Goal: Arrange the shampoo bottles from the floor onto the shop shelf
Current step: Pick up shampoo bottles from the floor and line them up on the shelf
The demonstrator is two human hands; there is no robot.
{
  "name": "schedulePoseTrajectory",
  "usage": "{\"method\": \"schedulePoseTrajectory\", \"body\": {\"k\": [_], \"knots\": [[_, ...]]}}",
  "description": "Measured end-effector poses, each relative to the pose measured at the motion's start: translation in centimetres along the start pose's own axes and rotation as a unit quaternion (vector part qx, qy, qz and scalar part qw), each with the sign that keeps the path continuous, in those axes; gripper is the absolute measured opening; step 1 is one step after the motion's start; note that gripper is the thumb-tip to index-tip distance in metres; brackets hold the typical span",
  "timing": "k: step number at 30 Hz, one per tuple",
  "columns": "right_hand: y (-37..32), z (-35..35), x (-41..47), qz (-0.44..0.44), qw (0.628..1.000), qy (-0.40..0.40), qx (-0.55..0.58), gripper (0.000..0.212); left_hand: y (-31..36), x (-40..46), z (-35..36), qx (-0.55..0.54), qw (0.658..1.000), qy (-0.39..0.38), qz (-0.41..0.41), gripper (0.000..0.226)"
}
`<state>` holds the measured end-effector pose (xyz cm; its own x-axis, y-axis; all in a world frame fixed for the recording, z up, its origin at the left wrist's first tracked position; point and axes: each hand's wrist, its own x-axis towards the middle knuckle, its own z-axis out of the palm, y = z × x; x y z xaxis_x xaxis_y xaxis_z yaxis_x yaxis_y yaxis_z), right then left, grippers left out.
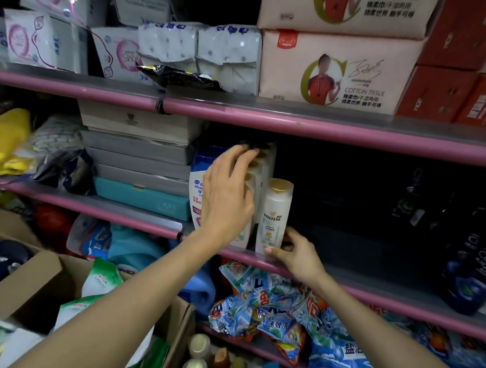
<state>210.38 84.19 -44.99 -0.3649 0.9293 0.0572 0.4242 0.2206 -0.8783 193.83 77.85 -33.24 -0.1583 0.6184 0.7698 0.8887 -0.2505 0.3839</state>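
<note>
A white Pantene shampoo bottle (274, 214) with a gold cap stands upright at the front edge of the middle pink-edged shelf (371, 294). My right hand (294, 255) grips its base, thumb on the shelf lip. Left of it runs a row of white gold-capped bottles (261, 168) going back into the shelf. My left hand (229, 194) reaches over that row with fingers extended, touching the caps. A Head & Shoulders bottle (196, 186) stands just left, partly hidden by my left hand. More bottles (205, 358) stand on the floor below.
Dark Clear bottles (475, 272) stand on the same shelf at far right, with a dark gap between. Stacked flat boxes (141, 160) sit to the left. Detergent bags (285, 314) fill the lower shelf. An open cardboard box (45, 280) lies at lower left.
</note>
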Motion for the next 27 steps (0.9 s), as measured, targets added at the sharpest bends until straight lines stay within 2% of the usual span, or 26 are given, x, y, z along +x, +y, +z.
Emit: {"method": "schedulePoseTrajectory", "body": {"k": [4,8,10,19,27], "knots": [[0.1,0.1,0.1,0.002,1.000,-0.006,0.003,0.049,-0.5,2.3,0.0,0.004,0.992,-0.122,0.019,0.051],[0.0,0.0,0.0,-0.002,1.000,-0.006,0.003,0.046,-1.0,2.7,-0.1,0.020,0.965,-0.260,0.036,0.067],[0.0,0.1,-0.1,-0.002,1.000,-0.004,0.006,0.046,-1.3,2.5,-0.1,0.041,0.951,-0.301,0.053,0.075],[-0.3,0.5,-0.1,-0.003,1.000,0.005,0.005,0.048,-2.0,2.2,-0.6,0.025,0.943,-0.316,0.100,0.080],[-0.5,0.6,-0.2,-0.007,1.000,0.015,-0.015,0.050,-1.8,3.6,-1.1,0.093,0.906,-0.379,0.163,0.088]]}}
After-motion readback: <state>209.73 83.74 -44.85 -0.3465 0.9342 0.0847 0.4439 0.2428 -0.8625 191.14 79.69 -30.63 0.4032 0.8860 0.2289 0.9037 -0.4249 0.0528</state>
